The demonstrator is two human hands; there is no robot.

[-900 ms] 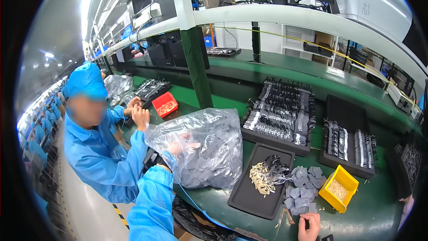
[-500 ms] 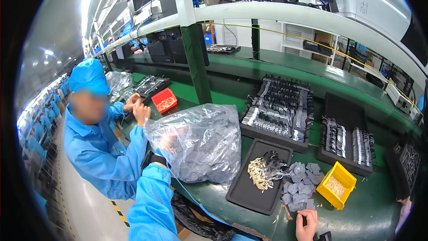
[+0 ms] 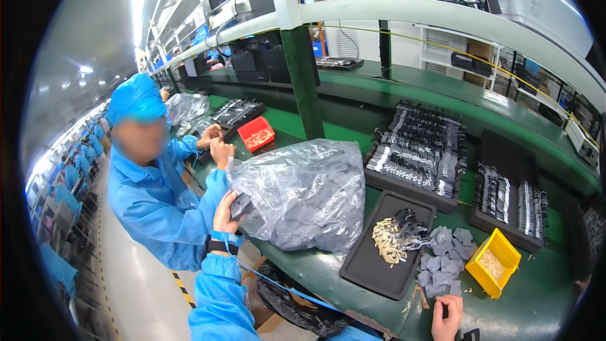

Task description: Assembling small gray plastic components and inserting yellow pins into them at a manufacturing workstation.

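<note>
At the mouth of a large clear plastic bag [image 3: 309, 192] filled with grey pieces, my left hand [image 3: 225, 215] is closed on some dark grey foam-like pads [image 3: 240, 206]. By the near edge of the bench, my right hand [image 3: 447, 317] has its fingers curled closed; whatever they hold, if anything, is hidden. Just beyond it lies a loose heap of flat grey pads [image 3: 442, 265]. Left of the heap, a black tray [image 3: 372, 273] carries a bunch of cream-tipped pieces [image 3: 389, 240] and dark cable-like parts [image 3: 411, 224].
A yellow bin [image 3: 491, 278] with small pale pieces stands right of the pads. Black trays of rowed parts [image 3: 420, 151] [image 3: 505, 199] sit behind. A co-worker in blue [image 3: 158, 196] works at the left by a red bin [image 3: 257, 134]. A green post [image 3: 302, 82] rises behind the bag.
My left hand, seen through the bag's plastic before, has come out at its mouth with grey pads in it. The view has shifted, so the bench appears farther right. My right hand stays by the edge.
</note>
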